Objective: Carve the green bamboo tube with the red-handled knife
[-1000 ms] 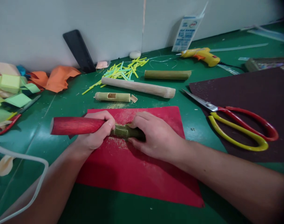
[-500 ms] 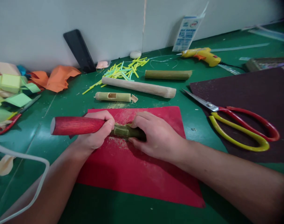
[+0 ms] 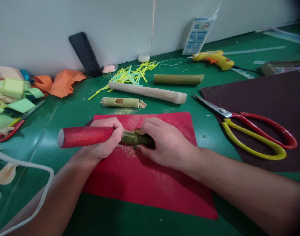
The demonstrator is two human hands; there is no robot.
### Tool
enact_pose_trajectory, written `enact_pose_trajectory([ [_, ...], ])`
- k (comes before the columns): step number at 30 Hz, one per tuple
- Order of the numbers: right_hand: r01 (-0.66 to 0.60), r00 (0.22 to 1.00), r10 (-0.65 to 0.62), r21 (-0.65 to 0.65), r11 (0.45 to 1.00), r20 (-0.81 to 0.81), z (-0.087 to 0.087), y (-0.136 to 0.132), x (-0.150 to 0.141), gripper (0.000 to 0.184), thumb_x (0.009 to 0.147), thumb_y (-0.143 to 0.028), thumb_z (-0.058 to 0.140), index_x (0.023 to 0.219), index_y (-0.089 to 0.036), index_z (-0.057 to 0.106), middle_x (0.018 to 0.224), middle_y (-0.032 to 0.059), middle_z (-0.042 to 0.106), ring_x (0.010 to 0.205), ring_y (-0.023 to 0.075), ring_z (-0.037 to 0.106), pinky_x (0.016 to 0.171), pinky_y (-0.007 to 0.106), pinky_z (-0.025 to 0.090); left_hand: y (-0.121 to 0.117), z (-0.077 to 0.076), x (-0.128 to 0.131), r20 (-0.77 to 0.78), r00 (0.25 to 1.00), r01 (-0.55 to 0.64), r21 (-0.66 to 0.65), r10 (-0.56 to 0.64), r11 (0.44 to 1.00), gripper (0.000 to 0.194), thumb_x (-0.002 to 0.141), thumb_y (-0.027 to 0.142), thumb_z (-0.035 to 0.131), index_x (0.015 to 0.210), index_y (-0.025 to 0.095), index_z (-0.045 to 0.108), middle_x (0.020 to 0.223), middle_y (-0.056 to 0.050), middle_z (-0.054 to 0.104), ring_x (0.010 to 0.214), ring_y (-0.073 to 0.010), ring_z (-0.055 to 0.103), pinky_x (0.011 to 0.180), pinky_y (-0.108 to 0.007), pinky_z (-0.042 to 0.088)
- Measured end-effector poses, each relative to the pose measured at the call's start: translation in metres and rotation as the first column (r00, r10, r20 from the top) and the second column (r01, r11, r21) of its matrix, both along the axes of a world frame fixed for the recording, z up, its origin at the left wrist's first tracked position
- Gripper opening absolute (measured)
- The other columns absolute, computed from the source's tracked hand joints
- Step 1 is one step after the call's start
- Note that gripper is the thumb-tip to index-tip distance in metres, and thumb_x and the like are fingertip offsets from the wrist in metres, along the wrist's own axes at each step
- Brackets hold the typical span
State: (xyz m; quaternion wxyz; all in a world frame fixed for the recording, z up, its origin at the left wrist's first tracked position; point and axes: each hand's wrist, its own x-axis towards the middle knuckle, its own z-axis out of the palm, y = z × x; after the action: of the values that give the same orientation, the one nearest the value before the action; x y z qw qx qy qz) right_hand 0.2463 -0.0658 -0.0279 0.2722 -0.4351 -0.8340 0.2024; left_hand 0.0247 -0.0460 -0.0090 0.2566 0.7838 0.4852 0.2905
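Observation:
My left hand (image 3: 107, 139) is closed around a tool with a thick red wooden handle (image 3: 84, 137). The handle's blunt end points left, and the tool's working end is hidden by my fingers. Gripping from the right, my right hand (image 3: 166, 141) has its thumb and fingers around a short green bamboo tube (image 3: 131, 138). Both hands meet close together at the tube, over a red sheet (image 3: 150, 190) sprinkled with pale dust and shavings. Just beyond the sheet lies a pale bamboo tube (image 3: 131, 102) with a rectangular slot, and a small cut chip (image 3: 142, 104) beside its end.
Farther back are a whitish stick (image 3: 147, 92), another bamboo tube (image 3: 178, 79), cut yellow and blue strips (image 3: 130, 75) and a yellow glue gun (image 3: 214, 60). Open scissors (image 3: 258, 134) lie at right, partly on a dark sheet (image 3: 263, 91). Folded papers (image 3: 14, 88) crowd the left.
The red handle has shifted slightly right and its free end sits a little lower. My left hand has moved slightly right with it. The right hand keeps its hold on the bamboo tube.

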Motion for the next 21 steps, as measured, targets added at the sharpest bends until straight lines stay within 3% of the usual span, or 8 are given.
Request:
enact_pose_trajectory([
  [2,0.002,1.000,-0.002,-0.005,1.000,-0.001,0.000,0.000,-0.001,0.011,0.081,-0.021,0.067,0.086,-0.018,0.058,0.089,0.0066,0.064,0.083,0.0192,0.054,0.070,0.031,0.040,-0.007,0.005,0.007,0.005,1.000,-0.022,0.059,0.022,0.998,0.018,0.087,0.025,0.058,0.069,0.021,0.062,0.062,0.003,0.062,0.059,-0.0120,0.056,0.057,-0.025,0.042],
  [7,0.013,1.000,-0.013,-0.022,1.000,-0.014,-0.001,0.000,-0.002,0.013,0.082,-0.023,0.068,0.086,-0.018,0.057,0.092,0.0074,0.065,0.086,0.0201,0.055,0.072,0.031,0.041,-0.022,0.007,0.028,0.099,0.995,0.005,0.015,-0.007,1.000,0.017,0.087,0.024,0.058,0.071,0.021,0.063,0.058,0.004,0.062,0.054,-0.0108,0.056,0.055,-0.024,0.045],
  [14,0.014,1.000,-0.014,-0.040,0.999,-0.007,0.000,0.000,-0.002,0.014,0.081,-0.024,0.068,0.087,-0.017,0.057,0.091,0.0075,0.065,0.086,0.0202,0.055,0.072,0.031,0.040,-0.014,-0.007,0.039,0.289,0.954,-0.052,-0.109,0.082,0.993,0.023,0.088,0.023,0.054,0.065,0.019,0.057,0.055,0.004,0.056,0.052,-0.0101,0.051,0.050,-0.023,0.042],
  [21,0.019,1.000,-0.019,-0.061,0.998,0.000,0.001,0.001,-0.003,0.013,0.083,-0.026,0.067,0.087,-0.017,0.059,0.092,0.0085,0.066,0.088,0.0211,0.056,0.073,0.032,0.041,-0.009,-0.008,0.038,0.289,0.954,-0.043,-0.117,0.075,0.992,0.024,0.089,0.024,0.053,0.066,0.020,0.057,0.054,0.003,0.054,0.052,-0.0106,0.050,0.049,-0.023,0.041],
])
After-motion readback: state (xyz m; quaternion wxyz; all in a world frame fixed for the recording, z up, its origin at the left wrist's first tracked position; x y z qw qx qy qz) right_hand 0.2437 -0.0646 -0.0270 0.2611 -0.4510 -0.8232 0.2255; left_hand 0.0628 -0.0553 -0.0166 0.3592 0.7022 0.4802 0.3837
